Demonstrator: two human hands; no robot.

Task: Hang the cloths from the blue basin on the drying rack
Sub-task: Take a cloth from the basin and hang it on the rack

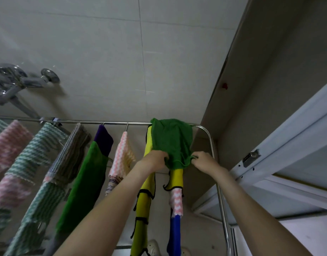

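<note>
Currently the green cloth (172,141) lies draped over the far rail of the drying rack (137,123), at its right-hand end, on top of a yellow cloth (143,200) hung there. The left hand (155,159) and right hand (203,160) each hold its near lower hem, fingers curled round the edge. It looks bunched rather than spread, so let go now it may slide off the rail. Too hard a tug could drag it and the yellow cloth down. The blue basin is out of view, so what remains in it cannot be told.
</note>
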